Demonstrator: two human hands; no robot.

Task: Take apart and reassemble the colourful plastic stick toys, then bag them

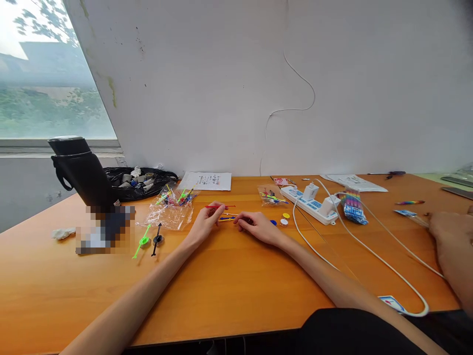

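My left hand point(206, 223) is closed on a thin red plastic arrow point(226, 206), which points to the right. My right hand point(258, 228) lies just across from it, fingers curled and pressed together; whatever is in them is too small to make out. Between the hands, blue and yellow thin pieces point(226, 218) lie on the table. Beside my right hand are a blue disc point(273, 223), a white disc point(284, 222) and a yellow disc point(286, 216). Left of my left forearm stand a green arrow point(144, 240) and a black arrow point(158, 238), each on a round base.
Clear bags of coloured parts point(173, 207) point(271, 195) lie behind my hands. A white power strip point(309, 204) with trailing cables is at right. A black bottle point(83, 170) and black plastic bag point(155, 190) stand left. Another person's hand point(453, 246) is far right.
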